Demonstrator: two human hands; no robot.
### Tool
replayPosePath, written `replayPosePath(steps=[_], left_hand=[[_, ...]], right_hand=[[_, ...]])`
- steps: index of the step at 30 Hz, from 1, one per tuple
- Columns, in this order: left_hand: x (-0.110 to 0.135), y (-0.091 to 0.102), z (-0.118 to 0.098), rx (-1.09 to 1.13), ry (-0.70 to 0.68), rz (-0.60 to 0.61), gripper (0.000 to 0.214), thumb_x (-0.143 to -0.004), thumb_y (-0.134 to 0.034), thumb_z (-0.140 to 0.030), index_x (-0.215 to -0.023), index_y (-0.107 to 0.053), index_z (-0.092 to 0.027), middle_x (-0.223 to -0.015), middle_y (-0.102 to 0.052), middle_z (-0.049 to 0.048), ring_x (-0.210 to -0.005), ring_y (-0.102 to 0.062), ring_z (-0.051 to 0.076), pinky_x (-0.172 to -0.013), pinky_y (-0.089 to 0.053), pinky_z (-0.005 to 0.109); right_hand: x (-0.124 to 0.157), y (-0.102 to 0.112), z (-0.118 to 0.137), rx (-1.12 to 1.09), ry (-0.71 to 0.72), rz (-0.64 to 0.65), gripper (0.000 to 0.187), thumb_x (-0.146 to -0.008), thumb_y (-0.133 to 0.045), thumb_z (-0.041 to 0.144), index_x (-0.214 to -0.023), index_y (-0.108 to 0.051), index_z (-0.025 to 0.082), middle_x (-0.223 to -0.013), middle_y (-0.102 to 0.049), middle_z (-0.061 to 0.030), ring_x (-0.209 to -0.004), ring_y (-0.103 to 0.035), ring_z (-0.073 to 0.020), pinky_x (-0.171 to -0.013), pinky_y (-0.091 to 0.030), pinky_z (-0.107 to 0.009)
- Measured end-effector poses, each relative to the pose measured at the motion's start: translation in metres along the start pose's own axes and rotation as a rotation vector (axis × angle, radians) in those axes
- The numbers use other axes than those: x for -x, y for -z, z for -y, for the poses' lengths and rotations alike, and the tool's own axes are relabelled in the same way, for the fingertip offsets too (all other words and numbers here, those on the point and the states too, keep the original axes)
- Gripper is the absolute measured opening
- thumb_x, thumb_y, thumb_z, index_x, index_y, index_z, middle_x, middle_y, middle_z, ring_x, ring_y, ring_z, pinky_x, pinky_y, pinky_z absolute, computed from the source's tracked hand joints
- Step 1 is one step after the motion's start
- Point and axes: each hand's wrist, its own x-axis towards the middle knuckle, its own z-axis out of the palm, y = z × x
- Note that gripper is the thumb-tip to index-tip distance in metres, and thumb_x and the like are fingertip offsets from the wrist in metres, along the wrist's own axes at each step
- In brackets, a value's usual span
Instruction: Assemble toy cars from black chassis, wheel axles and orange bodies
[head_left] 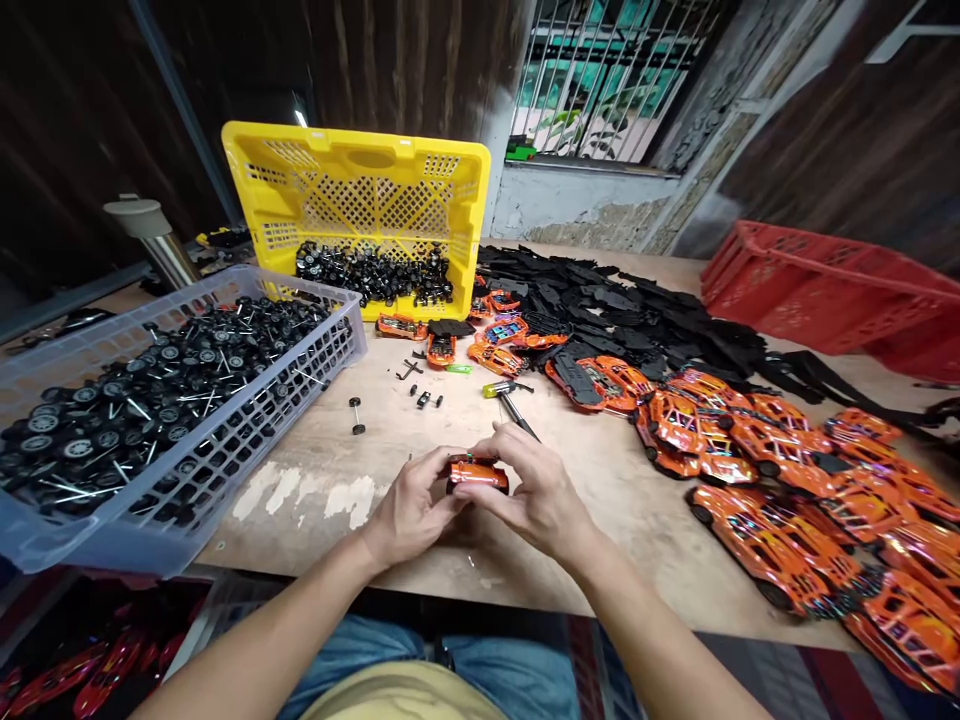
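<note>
An orange toy car [478, 474] is held between both hands above the front of the wooden table. My left hand [414, 505] grips its left end, fingers curled over the far side and thumb near the front. Around its right end is my right hand [536, 490], with the thumb along the near side. Parts of the car are hidden by the fingers. Just beyond lies a hammer [517, 412] with a dark handle, beside a small yellow-green tool [498, 389]. A loose wheel axle [356, 415] and small black parts [424, 399] rest farther left.
A translucent crate [300, 390] of wheel axles stands at left. Behind it, a tilted yellow crate [472, 250] holds small black parts. Black plates [600, 290] are heaped at the back. Finished-looking orange cars [772, 540] crowd the right, before a red crate [810, 290].
</note>
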Motion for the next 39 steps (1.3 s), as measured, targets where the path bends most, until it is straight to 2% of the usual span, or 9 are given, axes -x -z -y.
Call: replayPosePath(steps=[4, 10, 13, 16, 21, 26, 30, 35, 39], left_hand=[[0.003, 0.008, 0.000, 0.042, -0.013, 0.004, 0.037, -0.086, -0.060, -0.021, -0.122, -0.053, -0.018, -0.117, -0.065, 0.0086, -0.109, -0.062, 0.022, -0.096, -0.048, 0.033], [-0.001, 0.039, -0.033, -0.378, -0.052, 0.057, 0.052, -0.076, -0.067, -0.019, -0.126, -0.054, -0.021, -0.122, -0.064, 0.0084, -0.110, -0.061, 0.023, -0.098, -0.046, 0.035], [-0.003, 0.055, -0.028, -0.476, 0.155, 0.022, 0.036, -0.081, -0.064, -0.032, -0.115, -0.062, -0.019, -0.097, -0.071, 0.0052, -0.090, -0.066, 0.021, -0.083, -0.051, 0.032], [-0.002, 0.065, -0.001, -0.375, 0.446, -0.118, 0.035, -0.077, -0.066, -0.043, -0.097, -0.064, -0.015, -0.078, -0.069, 0.0033, -0.075, -0.067, 0.020, -0.066, -0.052, 0.027], [-0.002, 0.063, 0.027, -0.061, 0.883, -0.066, 0.044, -0.069, -0.071, -0.055, -0.085, -0.058, -0.016, -0.059, -0.064, -0.0014, -0.049, -0.063, 0.015, -0.044, -0.048, 0.022], [-0.006, 0.055, 0.023, -0.132, 0.952, -0.067, 0.046, -0.076, -0.064, -0.056, -0.096, -0.059, -0.015, -0.058, -0.067, 0.0034, -0.042, -0.064, 0.017, -0.033, -0.041, 0.017], [-0.010, 0.048, 0.028, -0.167, 0.916, -0.071, 0.045, -0.080, -0.057, -0.058, -0.089, -0.059, -0.014, -0.054, -0.067, 0.0056, -0.042, -0.065, 0.019, -0.030, -0.040, 0.018], [-0.013, 0.042, 0.030, -0.180, 0.931, -0.090, 0.045, -0.081, -0.055, -0.058, -0.089, -0.058, -0.014, -0.054, -0.067, 0.0050, -0.040, -0.064, 0.018, -0.028, -0.035, 0.017], [-0.012, 0.042, 0.029, -0.181, 0.932, -0.096, 0.045, -0.081, -0.055, -0.058, -0.092, -0.058, -0.015, -0.053, -0.066, 0.0035, -0.041, -0.065, 0.018, -0.028, -0.034, 0.016]], right_hand=[[0.009, -0.005, -0.004, -0.068, -0.019, -0.003, 0.038, -0.085, -0.067, 0.027, -0.121, -0.054, 0.022, -0.106, -0.065, -0.0085, -0.097, -0.062, -0.0216, -0.083, -0.052, -0.036], [-0.003, -0.007, 0.008, 0.010, -0.016, 0.130, 0.068, -0.085, -0.064, 0.018, -0.144, -0.032, 0.024, -0.119, -0.060, -0.0097, -0.105, -0.059, -0.0224, -0.092, -0.050, -0.039], [-0.003, 0.000, -0.003, 0.117, -0.035, 0.104, 0.067, -0.087, -0.064, 0.026, -0.145, -0.031, 0.024, -0.125, -0.057, -0.0105, -0.114, -0.054, -0.0239, -0.099, -0.045, -0.041], [0.010, 0.002, -0.037, 0.445, -0.374, -0.027, 0.057, -0.087, -0.062, 0.038, -0.136, -0.044, 0.016, -0.120, -0.056, -0.0164, -0.112, -0.052, -0.0296, -0.096, -0.043, -0.044], [0.028, 0.001, -0.074, 0.657, -0.737, 0.120, 0.025, -0.090, -0.052, 0.025, -0.110, -0.059, 0.012, -0.104, -0.059, -0.0172, -0.095, -0.055, -0.0273, -0.079, -0.045, -0.036], [0.052, 0.025, -0.021, 0.359, -0.671, 0.098, 0.030, -0.099, -0.033, 0.028, -0.108, -0.058, 0.014, -0.077, -0.064, -0.0058, -0.065, -0.061, -0.0160, -0.062, -0.048, -0.025], [0.100, 0.006, 0.022, 0.168, -0.587, 0.042, 0.045, -0.100, -0.028, 0.031, -0.139, -0.043, 0.015, -0.082, -0.068, -0.0077, -0.051, -0.060, -0.0142, -0.050, -0.049, -0.023], [0.129, -0.035, 0.016, 0.250, -0.568, 0.103, 0.051, -0.099, -0.026, 0.026, -0.144, -0.040, 0.009, -0.079, -0.071, -0.0125, -0.057, -0.068, -0.0206, -0.055, -0.055, -0.028], [0.119, -0.021, 0.014, 0.202, -0.567, 0.095, 0.051, -0.099, -0.027, 0.028, -0.144, -0.041, 0.008, -0.074, -0.071, -0.0104, -0.054, -0.066, -0.0186, -0.053, -0.055, -0.026]])
